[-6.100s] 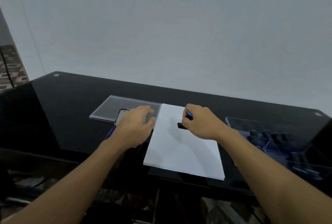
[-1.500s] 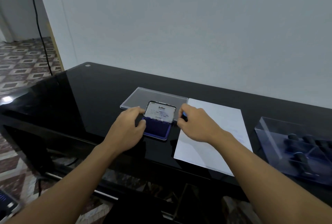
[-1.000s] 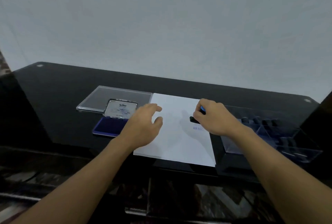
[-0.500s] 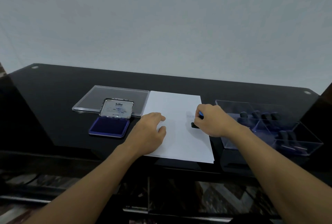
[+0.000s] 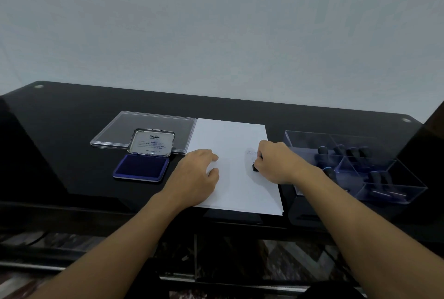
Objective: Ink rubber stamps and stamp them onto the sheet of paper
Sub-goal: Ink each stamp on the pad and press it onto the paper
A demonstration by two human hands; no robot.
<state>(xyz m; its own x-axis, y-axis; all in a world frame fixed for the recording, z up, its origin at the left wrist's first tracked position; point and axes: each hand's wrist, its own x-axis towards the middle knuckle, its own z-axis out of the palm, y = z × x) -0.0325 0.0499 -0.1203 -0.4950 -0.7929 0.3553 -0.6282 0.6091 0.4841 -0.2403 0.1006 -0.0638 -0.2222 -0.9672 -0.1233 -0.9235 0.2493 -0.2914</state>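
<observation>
A white sheet of paper (image 5: 230,145) lies in the middle of the black glass table (image 5: 72,130). My right hand (image 5: 276,164) is closed around a small black rubber stamp (image 5: 255,168) and presses it down on the sheet's right side; only the stamp's lower corner shows. A faint blue print (image 5: 251,152) sits just above the stamp. My left hand (image 5: 195,178) lies flat on the sheet's left edge, fingers spread. The open blue ink pad (image 5: 140,166), lid raised, sits to the left of the paper.
A clear flat plastic lid (image 5: 149,125) lies behind the ink pad. A clear compartment box (image 5: 394,186) with several dark stamps stands to the right of the paper, close to my right wrist. The table's front edge runs just below the sheet.
My right hand carried the stamp from the ink pad to the sheet's right side, printed once, then moved slightly nearer and pressed again. My left hand left the pad and settled on the paper.
</observation>
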